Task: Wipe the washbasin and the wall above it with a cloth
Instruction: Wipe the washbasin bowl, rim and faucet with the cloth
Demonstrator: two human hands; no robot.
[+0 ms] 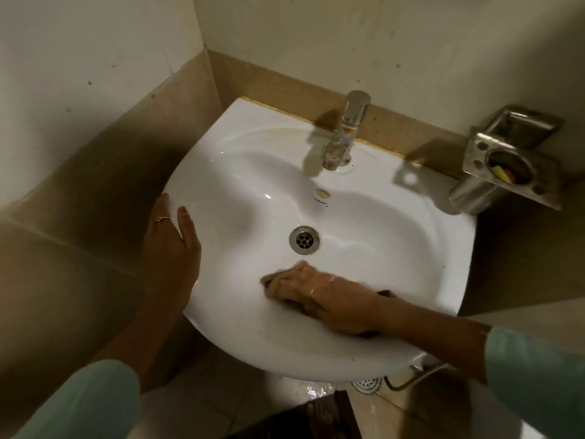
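Note:
A white washbasin [240,172] fills the middle of the view, with a metal drain [304,240] at its centre. My right hand [329,299] lies in the near part of the bowl and presses a brown cloth [274,285] against the porcelain; most of the cloth is hidden under the hand. My left hand [172,240] rests on the basin's left rim, thumb on the top of the rim, fingers over the outer edge. The wall above the basin [364,36] is cream with small dark specks, above a tan tiled band.
A chrome tap [346,131] stands at the back of the basin. A steel toothbrush and soap holder [509,160] is fixed to the wall at the right. A side wall [79,74] closes in the left. Wet floor tiles and a floor drain [365,384] lie below.

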